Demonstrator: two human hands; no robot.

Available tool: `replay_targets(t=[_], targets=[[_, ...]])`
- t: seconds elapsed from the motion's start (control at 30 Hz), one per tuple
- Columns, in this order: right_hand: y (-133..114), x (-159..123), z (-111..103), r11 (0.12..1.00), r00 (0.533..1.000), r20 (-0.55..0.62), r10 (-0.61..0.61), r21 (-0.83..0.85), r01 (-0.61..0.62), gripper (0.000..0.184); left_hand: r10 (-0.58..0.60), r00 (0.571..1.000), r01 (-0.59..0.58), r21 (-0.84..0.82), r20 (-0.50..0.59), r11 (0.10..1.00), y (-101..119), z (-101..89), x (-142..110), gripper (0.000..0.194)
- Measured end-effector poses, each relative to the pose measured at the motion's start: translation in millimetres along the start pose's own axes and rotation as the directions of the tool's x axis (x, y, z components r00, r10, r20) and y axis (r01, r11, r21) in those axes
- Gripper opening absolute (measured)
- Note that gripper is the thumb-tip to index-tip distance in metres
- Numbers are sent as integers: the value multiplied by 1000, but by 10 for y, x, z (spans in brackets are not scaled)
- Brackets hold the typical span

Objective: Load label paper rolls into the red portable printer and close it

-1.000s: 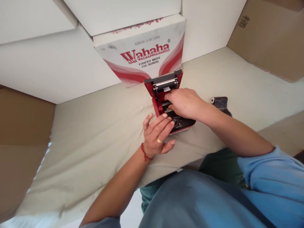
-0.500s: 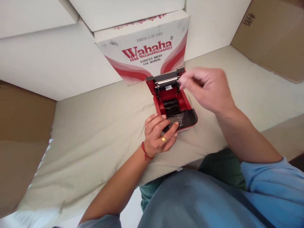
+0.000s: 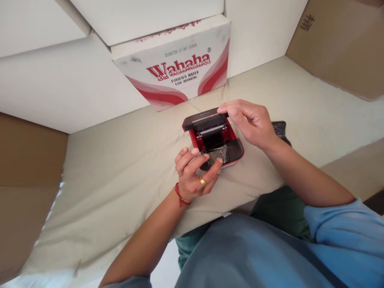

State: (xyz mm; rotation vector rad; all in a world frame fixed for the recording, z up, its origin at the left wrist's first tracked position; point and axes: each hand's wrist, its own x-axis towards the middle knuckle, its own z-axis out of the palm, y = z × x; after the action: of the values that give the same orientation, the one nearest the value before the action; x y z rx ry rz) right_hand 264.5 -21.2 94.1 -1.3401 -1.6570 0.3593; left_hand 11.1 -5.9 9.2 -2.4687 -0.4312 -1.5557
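Swung down from nearly upright, the lid (image 3: 205, 117) now slopes low over the red-and-black device (image 3: 235, 149), and the right hand (image 3: 251, 123) has moved in to meet its right corner. That hand's fingers curve over the edge, apparently because a corner gives good leverage for turning the lid about its far side; whether they pinch or merely push, I cannot tell. Fingers spread, the left hand (image 3: 195, 171) grasps nothing: it rests on the near panel, over a crinkled clear film (image 3: 221, 153), probably steadying the body as the lid turns.

The device sits on the cloth-covered worktop (image 3: 120, 172), right of the middle and close to the person, perhaps so both hands reach it easily. Well behind stands the Wahaha carton (image 3: 177, 70), leaving a gap on the far side. A dark object (image 3: 280, 129) lies to the right, partly hidden by the right wrist.
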Motion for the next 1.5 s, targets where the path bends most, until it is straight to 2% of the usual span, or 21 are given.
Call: replay_targets(t=[0.13, 0.23, 0.3, 0.43, 0.53, 0.63, 0.73, 1.03, 1.27, 1.4, 1.5], targets=[[84, -305, 9, 999, 996, 81, -39, 37, 36, 45, -19, 1000, 19, 8, 15, 1000, 3, -5, -23, 34], [65, -452, 48, 997, 991, 120, -65, 58, 58, 31, -38, 997, 41, -50, 64, 998, -16, -12, -13, 36], [5, -488, 82, 998, 990, 133, -55, 24, 52, 25, -29, 995, 41, -116, 98, 992, -35, -19, 3, 37], [-79, -469, 143, 994, 987, 154, -35, -94, 50, 27, -9, 992, 33, -184, 128, 982, -70, -28, 16, 36], [-32, -460, 129, 993, 978, 189, -89, -63, 102, 28, -21, 993, 47, -224, 118, 974, -94, -22, -18, 40], [40, -469, 80, 992, 966, 228, -124, 3, 126, 33, -111, 992, 123, -279, 58, 952, -132, -9, -80, 54], [67, -478, 58, 993, 963, 240, -120, 25, 118, 36, -231, 968, 249, -252, 101, 935, -176, 2, -133, 62], [53, -497, 82, 991, 966, 224, -132, 34, 128, 33, -433, 892, 450, -322, 127, 833, -160, -7, -79, 55], [85, -487, 90, 990, 967, 212, -140, 25, 138, 33, -399, 910, 415, -265, 116, 870, -227, 19, -58, 53], [75, -576, 131, 982, 974, 124, -189, 31, 187, 26, -328, 938, 346, -321, 111, 882, -263, 38, -133, 45], [51, -696, 160, 975, 975, 31, -221, -19, 222, 15, -292, 955, 298, -251, 60, 921, -256, 13, -161, 32]])
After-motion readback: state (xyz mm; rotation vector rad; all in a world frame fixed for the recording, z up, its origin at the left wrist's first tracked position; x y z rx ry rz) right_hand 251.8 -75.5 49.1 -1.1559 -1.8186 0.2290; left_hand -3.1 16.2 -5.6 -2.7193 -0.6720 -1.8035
